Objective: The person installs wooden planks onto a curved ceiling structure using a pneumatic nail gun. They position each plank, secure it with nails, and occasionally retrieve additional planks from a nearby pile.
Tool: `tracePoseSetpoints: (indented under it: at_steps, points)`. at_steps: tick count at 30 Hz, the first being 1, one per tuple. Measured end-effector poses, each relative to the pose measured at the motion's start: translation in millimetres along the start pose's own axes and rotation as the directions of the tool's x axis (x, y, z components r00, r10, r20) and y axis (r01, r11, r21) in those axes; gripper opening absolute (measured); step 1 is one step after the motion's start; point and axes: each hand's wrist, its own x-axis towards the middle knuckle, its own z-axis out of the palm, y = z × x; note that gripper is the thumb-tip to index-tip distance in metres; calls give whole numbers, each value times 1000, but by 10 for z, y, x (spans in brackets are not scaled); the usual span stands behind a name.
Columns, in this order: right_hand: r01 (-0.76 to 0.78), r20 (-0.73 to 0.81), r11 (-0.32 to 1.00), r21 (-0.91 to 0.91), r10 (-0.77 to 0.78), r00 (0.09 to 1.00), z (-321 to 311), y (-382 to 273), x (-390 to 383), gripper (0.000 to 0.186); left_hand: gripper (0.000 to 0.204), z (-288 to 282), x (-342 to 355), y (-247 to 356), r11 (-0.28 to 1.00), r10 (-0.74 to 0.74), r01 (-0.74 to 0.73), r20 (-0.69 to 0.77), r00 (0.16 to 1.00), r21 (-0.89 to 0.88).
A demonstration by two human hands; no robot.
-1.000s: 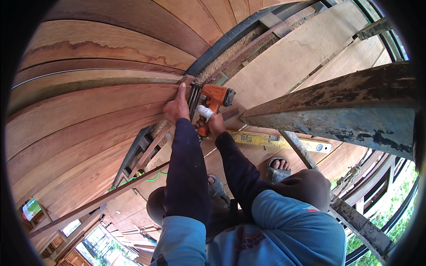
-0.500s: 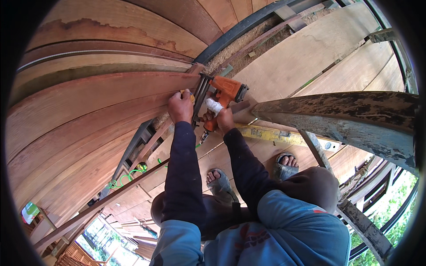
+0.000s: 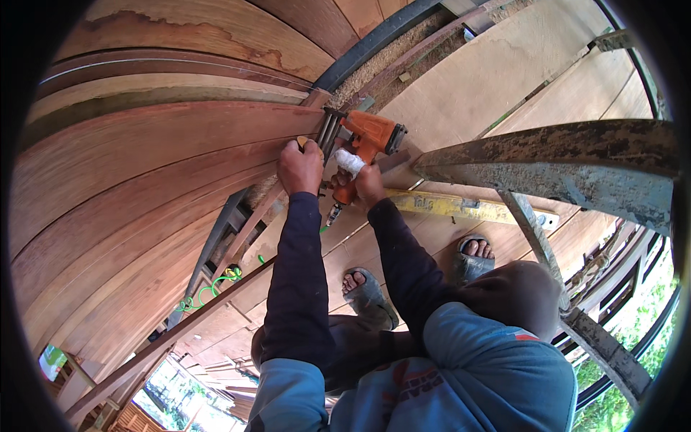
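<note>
My right hand (image 3: 368, 183) is wrapped round the handle of an orange pneumatic nail gun (image 3: 372, 132). White wrapping (image 3: 350, 163) shows at that hand's thumb or finger. The gun's dark nose and magazine (image 3: 330, 133) stand against the end of a reddish wooden plank (image 3: 216, 119). A metal air fitting (image 3: 334, 214) juts from the bottom of its handle. Close beside the magazine, my left hand (image 3: 300, 170) is closed at the planks, pinching a small yellowish piece (image 3: 303, 142); its kind is mostly hidden by the fingers.
A yellow spirit level (image 3: 439, 207) lies on the boards right of the gun. A weathered beam (image 3: 540, 162) crosses at the right, with a brace under it. Green coiled air hose (image 3: 209, 291) lies lower left, near a long thin wooden bar (image 3: 180, 327). My sandalled feet rest on the boards.
The view has shifted slightly. The nail gun has moved a little up at the plank's end. My left hand keeps its pinch beside it, turned slightly.
</note>
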Motion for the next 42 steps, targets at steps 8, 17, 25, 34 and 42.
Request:
tracePoseSetpoints:
  at_steps: [8,17,25,34,42]
  points:
    - [-7,8,1000,-2,7,1000,-87,-16,22,36,30,-69,-165,-61,976,150,-136,-76,986,167]
    - [-12,8,998,-64,13,1000,-34,-52,-3,32,29,-279,-149,-364,967,254,-254,-68,965,8]
    - [-2,-28,999,40,3,1000,-74,6,-105,33,27,-687,-570,-416,877,479,-481,117,870,-11]
    - [41,-67,998,41,-38,997,-271,-55,-377,34,19,-851,-1722,-1045,804,499,-538,780,378,-254]
    - [1,-40,1000,-31,-2,999,-334,97,-556,36,27,-33,-2052,-2172,961,248,-251,758,603,-115]
